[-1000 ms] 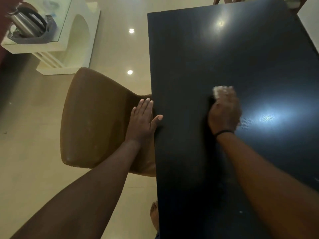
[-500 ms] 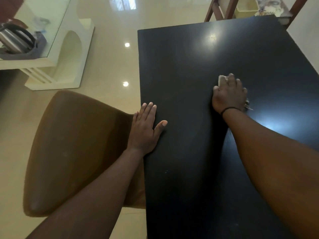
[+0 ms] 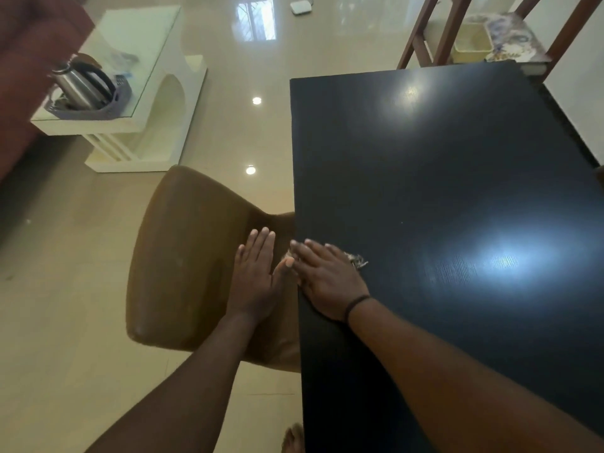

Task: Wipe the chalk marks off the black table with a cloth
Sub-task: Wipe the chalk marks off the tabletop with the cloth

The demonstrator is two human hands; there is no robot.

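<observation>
- Cloth [image 3: 356, 259] lies flat under the right hand [image 3: 327, 282] at the table's [image 3: 441, 191] left edge, lower centre of frame; straight fingers press it, likely to sweep dust off.
- Left hand [image 3: 256, 279], open-palmed, rests on the brown chair [image 3: 183, 256], probably bracing.
- No chalk marks are plainly visible.
</observation>
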